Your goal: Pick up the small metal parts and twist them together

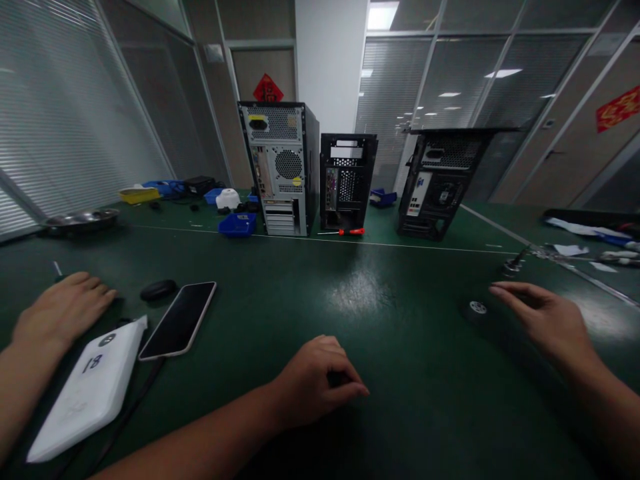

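My left hand (320,383) rests on the green tabletop (400,373) at the lower middle. Its fingers are curled in a loose fist, thumb towards the right, and nothing shows in them. Over on the right, my right hand (547,320) is held in a pinch, thumb and forefinger tips together. Whether a tiny thing sits between them I cannot make out. Just left of those fingertips lies a small round black thing with a pale centre (477,309), perhaps a roll of tape. Behind them stands a small metal piece (512,267) with a dark thin end.
Three computer cases (287,167) stand across the back. A red-handled screwdriver (353,232) lies before the middle one, a blue bin (237,225) left of it. At left, another person's hand (70,307) rests near a white power bank (95,380), a phone (180,320) and a black oval thing (159,290).
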Demonstrator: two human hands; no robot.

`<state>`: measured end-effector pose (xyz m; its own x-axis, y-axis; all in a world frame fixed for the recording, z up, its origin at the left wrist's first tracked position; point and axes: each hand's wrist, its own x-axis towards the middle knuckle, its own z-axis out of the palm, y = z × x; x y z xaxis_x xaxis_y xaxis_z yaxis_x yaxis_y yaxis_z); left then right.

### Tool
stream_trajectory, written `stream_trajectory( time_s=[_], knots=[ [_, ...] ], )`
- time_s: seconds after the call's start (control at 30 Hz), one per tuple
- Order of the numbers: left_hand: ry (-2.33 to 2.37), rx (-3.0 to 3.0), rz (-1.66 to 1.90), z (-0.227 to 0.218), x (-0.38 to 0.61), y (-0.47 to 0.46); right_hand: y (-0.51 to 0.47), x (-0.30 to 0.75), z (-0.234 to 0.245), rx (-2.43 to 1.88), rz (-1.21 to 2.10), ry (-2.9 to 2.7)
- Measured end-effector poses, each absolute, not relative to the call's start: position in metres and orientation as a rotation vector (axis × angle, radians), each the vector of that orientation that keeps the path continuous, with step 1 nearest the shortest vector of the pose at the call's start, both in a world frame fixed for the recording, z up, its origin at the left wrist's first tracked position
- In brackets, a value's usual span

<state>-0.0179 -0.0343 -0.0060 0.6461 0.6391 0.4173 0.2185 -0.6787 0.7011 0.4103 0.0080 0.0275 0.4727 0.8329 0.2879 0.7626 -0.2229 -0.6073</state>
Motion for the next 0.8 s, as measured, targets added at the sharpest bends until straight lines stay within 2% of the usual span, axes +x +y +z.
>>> stream_trajectory(
  time_s=[0.47, 0.8],
  knots=[
    [0.685, 2.22, 0.881, -0.007, -0.018, -0.034, 0.013, 0.416, 0.012, -2.126, 0.141, -1.572],
    [0.691, 2.215, 0.862, -0.008, -0.018, -0.034, 0.012, 0.412, 0.015, -2.058, 0.163, -1.743]
  ],
)
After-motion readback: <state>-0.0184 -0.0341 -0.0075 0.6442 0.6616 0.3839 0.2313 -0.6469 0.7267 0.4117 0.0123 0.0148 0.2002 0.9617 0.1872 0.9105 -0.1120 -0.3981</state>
